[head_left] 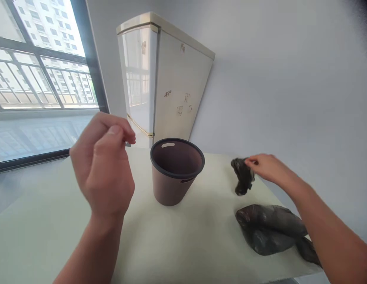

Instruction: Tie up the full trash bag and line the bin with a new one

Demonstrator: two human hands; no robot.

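A brownish-mauve trash can (171, 183) with a dark rim stands upright on the pale table, and the part of its inside in view is bare. My left hand (105, 165) is raised to the left of the can, fingers curled in with the thumb against them; nothing shows in it. To the right of the can, my right hand (260, 165) pinches the upper end of a crumpled black plastic bag (243, 175) between thumb and fingers. A larger bundle of black plastic bags (269, 228) lies on the table below that hand, partly covered by my right forearm.
The table (183, 244) reaches to the grey wall (278, 98) at the right. Behind it stands a white refrigerator (180, 83) with peeled marks on its side. A large dark-framed window (41, 59) is at the left.
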